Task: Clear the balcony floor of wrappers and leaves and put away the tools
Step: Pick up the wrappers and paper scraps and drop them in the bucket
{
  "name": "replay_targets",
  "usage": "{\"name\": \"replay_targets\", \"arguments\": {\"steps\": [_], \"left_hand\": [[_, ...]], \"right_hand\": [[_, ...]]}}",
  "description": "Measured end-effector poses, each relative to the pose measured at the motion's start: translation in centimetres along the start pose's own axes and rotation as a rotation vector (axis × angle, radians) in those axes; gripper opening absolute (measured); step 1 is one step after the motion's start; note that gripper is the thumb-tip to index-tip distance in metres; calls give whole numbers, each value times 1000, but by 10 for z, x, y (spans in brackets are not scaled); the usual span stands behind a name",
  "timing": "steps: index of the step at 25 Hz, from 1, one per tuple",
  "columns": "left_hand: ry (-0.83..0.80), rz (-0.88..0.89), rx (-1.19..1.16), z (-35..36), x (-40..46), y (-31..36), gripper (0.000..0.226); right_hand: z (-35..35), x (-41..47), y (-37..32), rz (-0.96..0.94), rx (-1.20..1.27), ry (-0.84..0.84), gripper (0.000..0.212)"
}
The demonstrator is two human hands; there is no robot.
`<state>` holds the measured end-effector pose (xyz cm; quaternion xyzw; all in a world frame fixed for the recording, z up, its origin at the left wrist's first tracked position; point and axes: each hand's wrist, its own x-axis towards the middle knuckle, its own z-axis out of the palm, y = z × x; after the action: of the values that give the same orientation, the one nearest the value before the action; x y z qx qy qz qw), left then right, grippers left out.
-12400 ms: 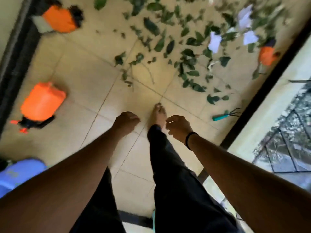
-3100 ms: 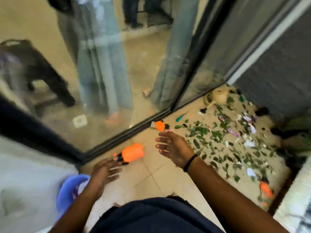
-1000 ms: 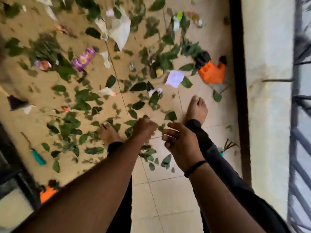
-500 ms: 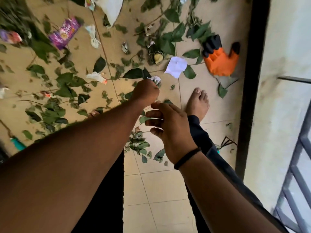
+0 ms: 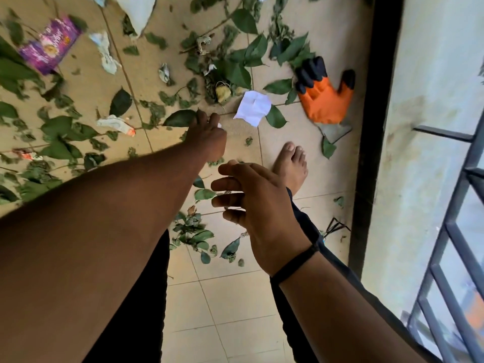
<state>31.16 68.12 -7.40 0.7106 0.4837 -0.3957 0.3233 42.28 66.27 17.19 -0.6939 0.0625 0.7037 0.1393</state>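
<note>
Head view: left hand (image 5: 207, 137) reaches nearest the dark leaf (image 5: 180, 118), fingers loosely extended, seemingly holding nothing; right hand (image 5: 259, 205) hangs open.

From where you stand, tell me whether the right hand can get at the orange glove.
Probably yes. The right hand is open and empty, and only bare tile and a bare foot lie between it and the orange glove.
</note>
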Motion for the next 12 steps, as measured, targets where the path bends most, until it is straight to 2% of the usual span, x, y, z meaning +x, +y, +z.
{"name": "replay_targets", "arguments": {"steps": [2,6,8,12], "left_hand": [[20,14,15,-3,-4,-7,36],[160,26,-86,-6,-19,-36,33],[148,-5,-174,2,-22,-47,29],[28,-296,-632,27,-13,-59,40]], "right_hand": [[3,1,-5,-8,-10,13,19],[19,-1,-8,-18,-50,4,17],[25,-3,-5,-10,-101,-13,17],[29,0,-1,-10,-143,-5,18]]}}
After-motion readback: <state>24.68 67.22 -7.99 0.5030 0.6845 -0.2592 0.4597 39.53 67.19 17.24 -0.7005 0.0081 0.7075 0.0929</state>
